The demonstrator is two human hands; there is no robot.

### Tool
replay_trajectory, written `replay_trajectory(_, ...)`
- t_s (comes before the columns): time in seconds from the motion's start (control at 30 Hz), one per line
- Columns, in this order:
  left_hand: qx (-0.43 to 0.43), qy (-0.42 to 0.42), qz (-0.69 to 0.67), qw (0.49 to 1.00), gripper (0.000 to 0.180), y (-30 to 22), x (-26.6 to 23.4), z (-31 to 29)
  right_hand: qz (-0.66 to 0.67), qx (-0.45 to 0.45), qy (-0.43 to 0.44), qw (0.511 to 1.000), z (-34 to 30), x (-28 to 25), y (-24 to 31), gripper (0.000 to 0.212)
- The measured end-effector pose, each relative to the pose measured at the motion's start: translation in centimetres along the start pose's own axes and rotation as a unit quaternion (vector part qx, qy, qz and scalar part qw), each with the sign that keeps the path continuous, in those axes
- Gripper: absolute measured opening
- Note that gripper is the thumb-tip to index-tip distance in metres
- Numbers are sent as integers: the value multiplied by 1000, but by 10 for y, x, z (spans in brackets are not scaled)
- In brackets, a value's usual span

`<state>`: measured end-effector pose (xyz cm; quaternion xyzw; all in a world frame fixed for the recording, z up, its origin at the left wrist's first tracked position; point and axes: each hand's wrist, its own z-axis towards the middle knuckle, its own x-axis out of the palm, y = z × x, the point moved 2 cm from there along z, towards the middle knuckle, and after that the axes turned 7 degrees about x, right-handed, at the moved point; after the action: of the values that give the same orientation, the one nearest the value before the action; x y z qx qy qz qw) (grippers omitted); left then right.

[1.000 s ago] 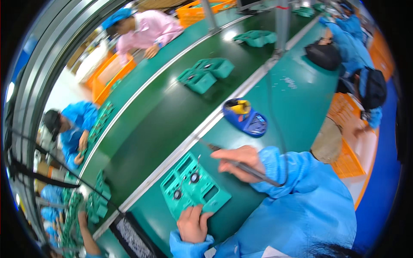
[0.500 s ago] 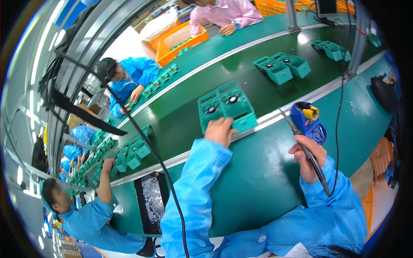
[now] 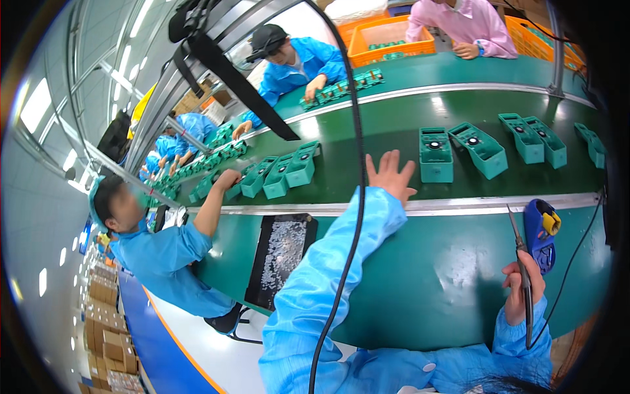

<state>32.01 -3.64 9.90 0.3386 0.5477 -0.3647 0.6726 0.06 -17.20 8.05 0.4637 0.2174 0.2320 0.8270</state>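
Observation:
My left hand (image 3: 392,175) reaches over the dark green belt with its fingers spread and nothing in them. Just right of it lie two open green plastic housings, one upright to my view (image 3: 436,164) and one slanted (image 3: 484,156), each with a small round dark part inside. My right hand (image 3: 527,284) is closed round the handle of a soldering iron (image 3: 527,305), whose thin tip points up and away over the bench. Close beside that tip stands a blue soldering iron holder (image 3: 539,244) with a yellow insert.
Left of my arm, a black tray (image 3: 252,292) holds many small clear pieces. More green housings (image 3: 277,180) sit on the belt near a co-worker's hand (image 3: 230,178). A metal rail (image 3: 459,206) edges the belt. A black cable (image 3: 341,276) hangs before my left arm. Orange crates (image 3: 359,49) stand beyond.
My left hand has let go of the paired green housings, and its fingers have spread. They now lie right of it. The view has turned leftward; the soldering iron stays in my right hand.

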Motion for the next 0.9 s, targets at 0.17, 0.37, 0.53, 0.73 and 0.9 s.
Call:
replay_trajectory(0.17, -153, 29, 17, 988, 65, 112, -20, -42, -5, 0, 21, 1000, -6, 9, -1, 37)
replay_trajectory(0.37, -322, 138, -13, 937, 73, 227, -17, -89, -43, -40, 28, 998, -16, 9, -21, 34)
replay_trajectory(0.53, -342, 133, -35, 929, 77, 260, -7, -116, -91, -62, 26, 994, -13, 13, -24, 34)
replay_trajectory(0.73, -326, 101, -28, 939, 78, 295, 5, -131, -107, -71, 36, 991, -10, 19, -30, 36)
replay_trajectory(0.9, -348, 142, -71, 924, 76, 284, 4, -113, -148, -64, 37, 986, -11, 19, -33, 39)
